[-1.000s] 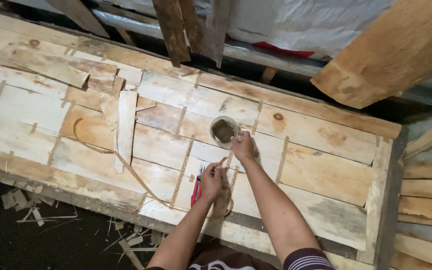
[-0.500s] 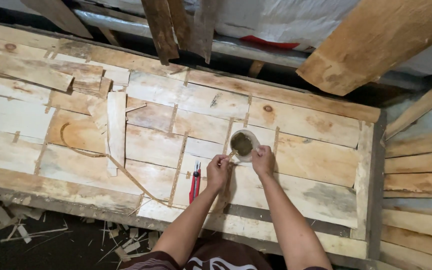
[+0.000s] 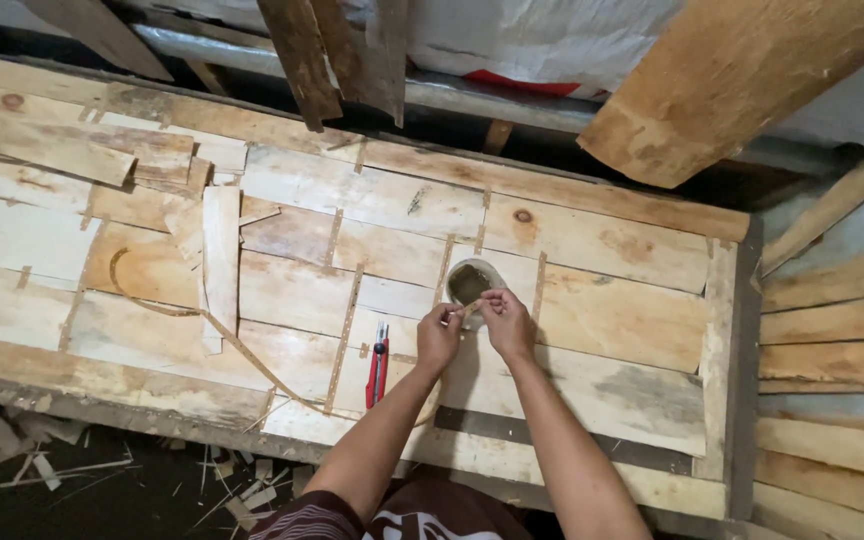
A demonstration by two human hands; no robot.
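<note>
Left hand (image 3: 439, 338): fingers pinched narrow on the near-left end of a thin pale strip (image 3: 464, 308), seemingly tape or veneer; material cannot be told.

Right hand (image 3: 507, 322): fingertips pinched on the same strip at its right end, just near of a small round pale container (image 3: 472, 283) with dark contents, which stands on the sheet at centre.

Strip: held taut between both hands, over the near rim of the container.

Red-and-black utility knife (image 3: 378, 364): lies flat on the boards, just left of the left hand, apart from it.

Patched sheet of pale wood veneer pieces (image 3: 592, 300): spans the bench.

Narrow upright veneer offcut (image 3: 220, 262): far left.

Wood scraps (image 3: 22, 455): on dark floor, near left.
</note>
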